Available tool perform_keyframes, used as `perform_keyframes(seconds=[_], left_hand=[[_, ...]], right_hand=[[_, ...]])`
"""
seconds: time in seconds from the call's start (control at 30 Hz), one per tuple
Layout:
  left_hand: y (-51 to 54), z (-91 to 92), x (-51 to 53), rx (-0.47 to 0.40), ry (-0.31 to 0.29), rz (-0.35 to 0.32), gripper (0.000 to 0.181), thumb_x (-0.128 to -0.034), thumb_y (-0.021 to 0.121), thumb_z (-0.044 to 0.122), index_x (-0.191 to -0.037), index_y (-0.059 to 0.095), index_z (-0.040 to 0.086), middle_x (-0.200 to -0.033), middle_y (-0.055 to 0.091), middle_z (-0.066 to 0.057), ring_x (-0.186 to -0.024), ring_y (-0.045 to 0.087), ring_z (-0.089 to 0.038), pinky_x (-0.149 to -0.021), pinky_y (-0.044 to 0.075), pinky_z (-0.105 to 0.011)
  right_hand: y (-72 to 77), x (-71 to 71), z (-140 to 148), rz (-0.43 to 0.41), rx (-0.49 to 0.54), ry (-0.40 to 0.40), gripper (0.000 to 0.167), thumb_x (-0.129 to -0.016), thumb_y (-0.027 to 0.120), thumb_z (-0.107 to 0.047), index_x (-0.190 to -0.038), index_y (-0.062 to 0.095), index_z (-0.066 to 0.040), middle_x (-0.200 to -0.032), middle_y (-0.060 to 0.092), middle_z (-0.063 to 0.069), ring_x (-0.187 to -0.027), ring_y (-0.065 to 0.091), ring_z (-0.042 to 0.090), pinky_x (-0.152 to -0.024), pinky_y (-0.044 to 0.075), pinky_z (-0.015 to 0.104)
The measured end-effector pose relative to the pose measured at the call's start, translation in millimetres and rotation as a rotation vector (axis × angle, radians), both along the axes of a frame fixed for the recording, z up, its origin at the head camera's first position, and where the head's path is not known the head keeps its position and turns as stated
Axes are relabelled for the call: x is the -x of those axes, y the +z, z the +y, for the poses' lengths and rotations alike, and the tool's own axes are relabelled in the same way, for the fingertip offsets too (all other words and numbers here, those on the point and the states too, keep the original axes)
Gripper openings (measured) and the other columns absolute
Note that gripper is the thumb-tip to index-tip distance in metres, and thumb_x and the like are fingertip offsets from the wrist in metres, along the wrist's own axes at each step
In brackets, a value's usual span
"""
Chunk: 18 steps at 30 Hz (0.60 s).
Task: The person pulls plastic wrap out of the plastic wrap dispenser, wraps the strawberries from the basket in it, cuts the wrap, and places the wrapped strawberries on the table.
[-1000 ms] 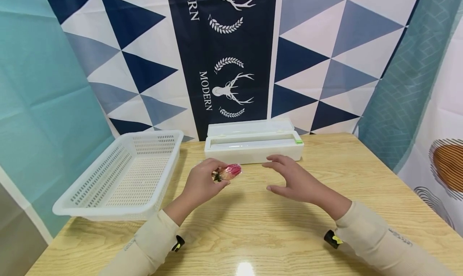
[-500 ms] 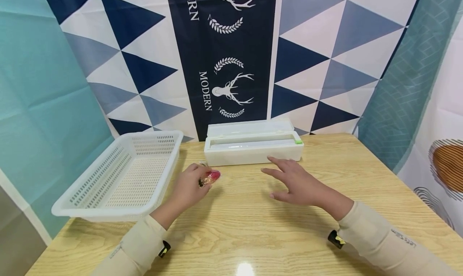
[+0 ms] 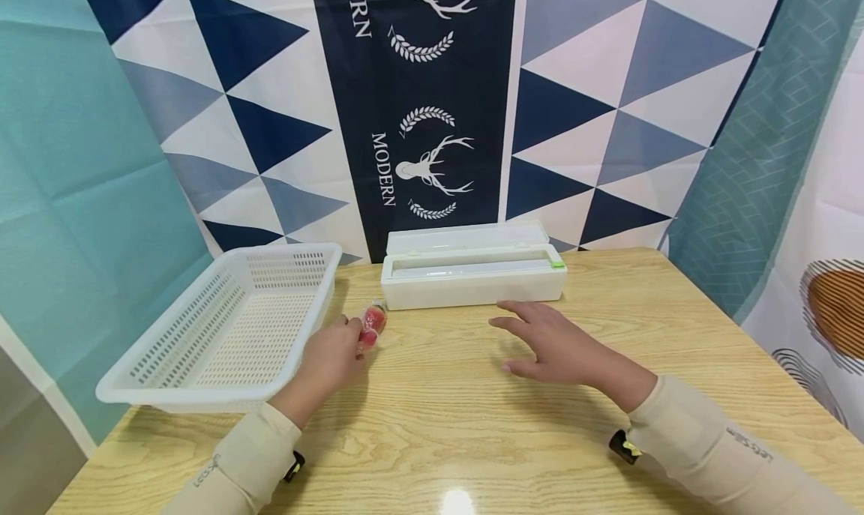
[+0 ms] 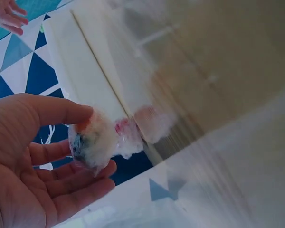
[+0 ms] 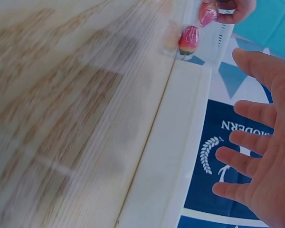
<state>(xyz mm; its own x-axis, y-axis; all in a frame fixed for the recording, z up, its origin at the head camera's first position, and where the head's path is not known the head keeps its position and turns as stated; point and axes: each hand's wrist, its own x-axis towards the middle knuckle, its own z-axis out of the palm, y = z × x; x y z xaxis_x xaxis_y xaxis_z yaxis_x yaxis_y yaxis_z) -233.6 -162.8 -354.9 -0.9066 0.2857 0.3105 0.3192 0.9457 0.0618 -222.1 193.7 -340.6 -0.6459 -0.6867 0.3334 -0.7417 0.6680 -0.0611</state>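
Note:
In the head view my left hand point(image 3: 331, 354) pinches a film-wrapped strawberry point(image 3: 367, 339), low over the table beside the basket. The left wrist view shows thumb and fingers around this strawberry point(image 4: 92, 142), its dark green leafy end toward the palm. A second wrapped strawberry point(image 3: 374, 317) lies on the table just beyond, near the left end of the long white box point(image 3: 472, 286). My right hand point(image 3: 550, 342) hovers in front of the box's right part, fingers spread and holding nothing. From the right wrist, both strawberries show, the lying one point(image 5: 188, 40) nearer.
A white slotted plastic basket point(image 3: 259, 335) stands at the left of the wooden table point(image 3: 459, 410). The white box has its lid point(image 3: 469, 238) raised, with a pale roll or strip inside and a green tab at the right. A patterned cloth point(image 3: 432, 125) hangs behind.
My left hand has moved left and down toward the table with its strawberry, bringing the second one into view. My right hand has shifted only slightly.

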Motion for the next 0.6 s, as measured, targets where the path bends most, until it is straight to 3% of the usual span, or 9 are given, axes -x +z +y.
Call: perform_keyframes(seconds=[0.13,0.27,0.37,0.6], left_hand=[[1.0,-1.8,3.3,0.055,0.007,-0.011,0.02,-0.0725,0.075,0.011,-0.076,0.055,0.006,-0.067,0.046,-0.003,-0.057,0.047,-0.018,-0.05,0.044,-0.035],[1.5,-0.7,5.9,0.092,0.024,-0.02,0.023,-0.0802,0.075,0.016,-0.073,0.055,0.007,-0.064,0.047,-0.004,-0.058,0.049,-0.019,-0.051,0.047,-0.037],[1.5,0.6,6.9,0.122,0.042,-0.027,0.023,-0.0838,0.075,0.019,-0.078,0.059,0.004,-0.067,0.05,-0.006,-0.06,0.053,-0.021,-0.053,0.05,-0.039],[2.0,2.0,7.0,0.167,0.07,-0.113,0.027,-0.0802,0.077,0.011,-0.099,0.061,0.001,-0.075,0.055,-0.01,-0.066,0.058,-0.026,-0.054,0.053,-0.04]], right_hand=[[2.4,0.0,-0.3,0.004,-0.003,0.0,0.06,-0.085,0.075,-0.034,-0.134,0.054,-0.007,-0.142,0.045,0.021,-0.128,0.045,0.039,-0.102,0.036,0.058],[3.6,0.3,-0.8,0.003,0.003,0.0,0.059,-0.085,0.075,-0.034,-0.133,0.055,-0.006,-0.141,0.046,0.022,-0.127,0.046,0.039,-0.101,0.037,0.059],[3.4,0.8,-1.0,0.004,0.007,0.002,0.058,-0.084,0.076,-0.033,-0.132,0.056,-0.006,-0.141,0.046,0.022,-0.127,0.046,0.039,-0.101,0.037,0.058],[0.7,0.6,-3.6,-0.029,0.022,-0.001,0.056,-0.085,0.075,-0.033,-0.131,0.056,-0.007,-0.142,0.045,0.021,-0.127,0.045,0.038,-0.102,0.037,0.057]])
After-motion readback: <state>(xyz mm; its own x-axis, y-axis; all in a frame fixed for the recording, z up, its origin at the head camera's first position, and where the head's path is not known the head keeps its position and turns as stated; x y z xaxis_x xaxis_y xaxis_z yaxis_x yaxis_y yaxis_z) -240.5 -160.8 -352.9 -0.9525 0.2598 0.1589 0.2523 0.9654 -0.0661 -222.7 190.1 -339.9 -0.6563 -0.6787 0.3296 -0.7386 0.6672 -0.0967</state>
